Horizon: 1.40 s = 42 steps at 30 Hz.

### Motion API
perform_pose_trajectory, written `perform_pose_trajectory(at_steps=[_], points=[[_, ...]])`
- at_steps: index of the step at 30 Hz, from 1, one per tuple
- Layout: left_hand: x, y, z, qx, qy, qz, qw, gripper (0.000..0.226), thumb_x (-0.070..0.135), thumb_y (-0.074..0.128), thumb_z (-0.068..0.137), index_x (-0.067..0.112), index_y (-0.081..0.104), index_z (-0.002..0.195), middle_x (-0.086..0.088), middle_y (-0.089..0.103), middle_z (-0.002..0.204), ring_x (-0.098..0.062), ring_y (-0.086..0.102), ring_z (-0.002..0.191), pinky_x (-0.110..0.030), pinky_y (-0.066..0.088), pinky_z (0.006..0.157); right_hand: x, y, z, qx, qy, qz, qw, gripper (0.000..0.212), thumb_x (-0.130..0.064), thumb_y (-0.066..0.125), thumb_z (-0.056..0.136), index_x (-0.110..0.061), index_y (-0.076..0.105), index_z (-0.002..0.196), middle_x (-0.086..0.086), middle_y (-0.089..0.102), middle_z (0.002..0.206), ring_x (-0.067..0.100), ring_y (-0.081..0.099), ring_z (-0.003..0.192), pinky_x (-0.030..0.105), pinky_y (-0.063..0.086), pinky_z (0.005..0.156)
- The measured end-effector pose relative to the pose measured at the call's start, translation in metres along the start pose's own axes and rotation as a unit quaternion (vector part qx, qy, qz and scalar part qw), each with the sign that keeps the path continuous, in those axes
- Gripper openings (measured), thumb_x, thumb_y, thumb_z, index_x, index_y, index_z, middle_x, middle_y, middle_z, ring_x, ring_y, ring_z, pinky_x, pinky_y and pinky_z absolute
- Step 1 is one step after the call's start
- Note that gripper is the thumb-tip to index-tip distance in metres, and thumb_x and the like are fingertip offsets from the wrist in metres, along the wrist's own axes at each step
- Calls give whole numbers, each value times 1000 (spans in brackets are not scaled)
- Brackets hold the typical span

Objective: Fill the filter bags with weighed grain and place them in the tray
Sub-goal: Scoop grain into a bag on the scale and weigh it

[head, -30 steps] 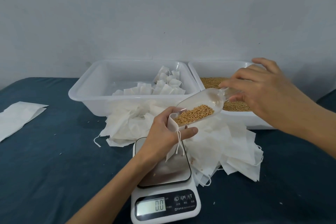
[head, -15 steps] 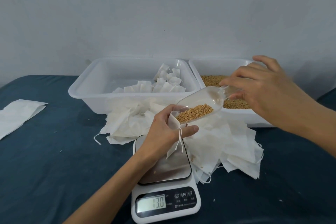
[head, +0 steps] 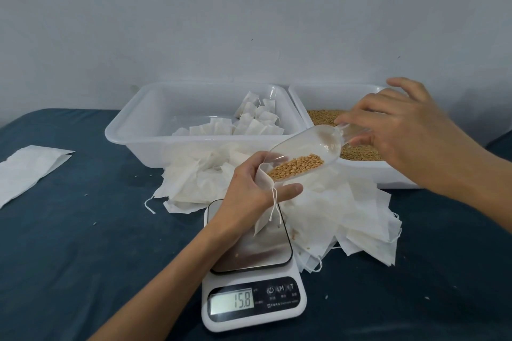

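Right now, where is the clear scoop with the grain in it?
In the head view the clear scoop is at centre, held by the right hand, tilted with its mouth at the filter bag in the left hand, above the scale.

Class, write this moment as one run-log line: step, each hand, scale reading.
step: pouring grain | left hand: holds filter bag open over scale | right hand: tilts scoop | display: 15.8

Two bare forearms in view, no sleeves. Left hand point(head: 250, 188) and right hand point(head: 401, 133): no gloves, rings or watch visible.
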<state>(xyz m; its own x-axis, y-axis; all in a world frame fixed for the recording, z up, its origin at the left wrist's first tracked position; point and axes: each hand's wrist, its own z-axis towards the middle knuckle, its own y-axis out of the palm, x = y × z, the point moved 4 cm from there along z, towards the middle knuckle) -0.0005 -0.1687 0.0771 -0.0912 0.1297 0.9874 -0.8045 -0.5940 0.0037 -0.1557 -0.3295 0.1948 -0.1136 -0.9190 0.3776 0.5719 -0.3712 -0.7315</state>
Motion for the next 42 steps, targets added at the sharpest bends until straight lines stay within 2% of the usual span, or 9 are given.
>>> perform_pose_trajectory(at_steps=[3, 15, 20, 23, 26, 30, 33, 38, 42], points=[[0, 0, 1, 0, 3, 1, 1000, 47, 11, 91, 76, 23, 70, 116, 12, 72, 124, -6, 68, 118, -21, 55, 95, -1, -1, 0, 0, 0, -2, 1000, 28, -14, 77, 85, -16, 73, 113, 1, 67, 98, 28, 65, 89, 53, 31, 112], [-3, -2, 2, 9, 17, 23, 1000, 48, 15, 92, 75, 26, 70, 117, 28, 70, 114, 8, 64, 111, -3, 47, 80, -1, -2, 0, -1, 6, -1, 1000, 29, -11, 78, 85, -15, 74, 113, 2, 68, 98, 29, 65, 90, 55, 32, 111], [-3, -2, 3, 9, 12, 20, 1000, 49, 16, 92, 75, 27, 70, 117, 21, 71, 116, -1, 66, 116, -11, 51, 89, -1, -2, 0, -2, 6, 2, 1000, 26, -14, 75, 86, -14, 74, 113, 3, 68, 98, 30, 66, 89, 56, 32, 111], [-2, -2, 2, 8, 5, 14, 1000, 48, 15, 92, 75, 27, 70, 116, 26, 71, 114, -6, 66, 119, -18, 52, 94, -2, -3, 0, 0, 4, -3, 1000, 26, -13, 75, 86, -14, 74, 112, 2, 68, 98, 30, 66, 89, 56, 32, 111], [-2, -1, 1, 8, -1, 4, 1000, 47, 14, 92, 76, 28, 70, 116, 20, 71, 118, -9, 67, 119, -19, 54, 95, -3, -3, 1, 0, 1, -6, 1000, 27, -13, 75, 86, -13, 74, 112, 4, 68, 98, 32, 66, 89, 57, 33, 111], [-1, -2, 1, 12, 2, 0, 1000, 47, 13, 92, 75, 28, 71, 114, 12, 70, 122, -5, 71, 109, -13, 53, 85, -3, -5, 2, -1, 2, -7, 1000, 29, -9, 78, 85, -12, 74, 113, 4, 68, 97, 32, 65, 89, 59, 34, 111], [-1, -2, 1, 11, 0, 3, 1000, 46, 14, 92, 75, 30, 71, 113, 13, 71, 121, -1, 68, 112, -12, 53, 84, -4, -5, 3, -3, 0, -7, 1000, 29, -9, 78, 84, -12, 74, 113, 5, 68, 97, 32, 65, 89, 60, 34, 111], [0, -1, 0, 10, -2, -6, 1000, 46, 10, 91, 75, 26, 71, 113, 6, 71, 123, -7, 72, 108, -20, 57, 89, -4, -6, 3, -4, 4, -12, 1000, 33, -4, 81, 83, -12, 74, 114, 5, 67, 98, 32, 65, 90, 60, 33, 112], [2, 0, -1, 5, 0, -13, 1000, 46, 6, 90, 76, 21, 70, 116, 0, 69, 124, -4, 75, 97, -13, 54, 79, -5, -6, 3, -3, 2, -9, 1000, 31, -5, 80, 83, -12, 74, 113, 5, 67, 97, 33, 65, 89, 61, 34, 111]])
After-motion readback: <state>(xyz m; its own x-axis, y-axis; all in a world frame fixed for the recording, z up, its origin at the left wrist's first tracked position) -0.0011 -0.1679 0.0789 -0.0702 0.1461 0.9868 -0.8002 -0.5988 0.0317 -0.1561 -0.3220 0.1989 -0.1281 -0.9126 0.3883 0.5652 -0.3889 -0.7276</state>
